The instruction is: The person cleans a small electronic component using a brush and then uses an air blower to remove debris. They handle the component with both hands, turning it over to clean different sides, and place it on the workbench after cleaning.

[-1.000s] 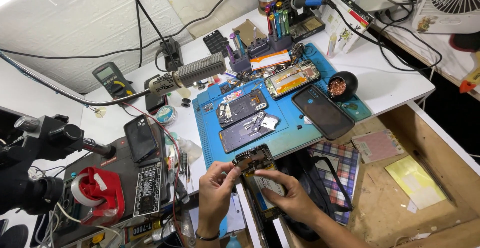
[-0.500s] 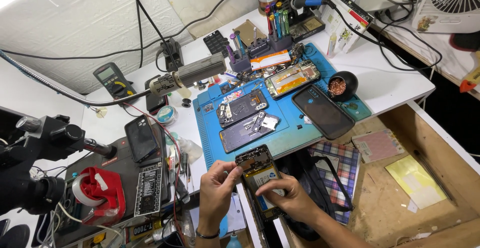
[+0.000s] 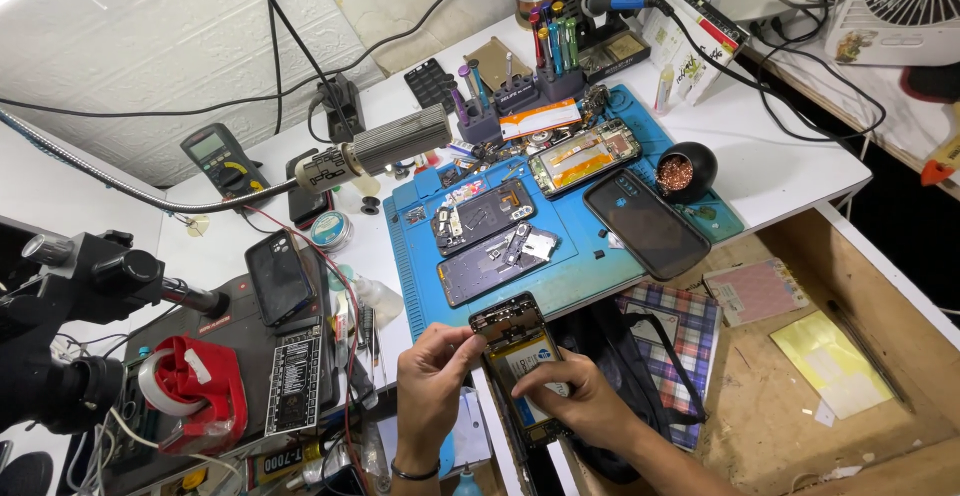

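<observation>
Head view: my left hand and right hand clasped the opened phone; a black bowl held copper wool.

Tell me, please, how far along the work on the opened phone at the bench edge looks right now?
Done: the opened phone has its back off, its battery and boards bare, and other stripped phone bodies lie on the blue mat. In hand: the right hand steadies the phone on its battery, while the left hand works at its upper left corner. Left: nothing looks refitted; loose parts lie on the mat.
</observation>
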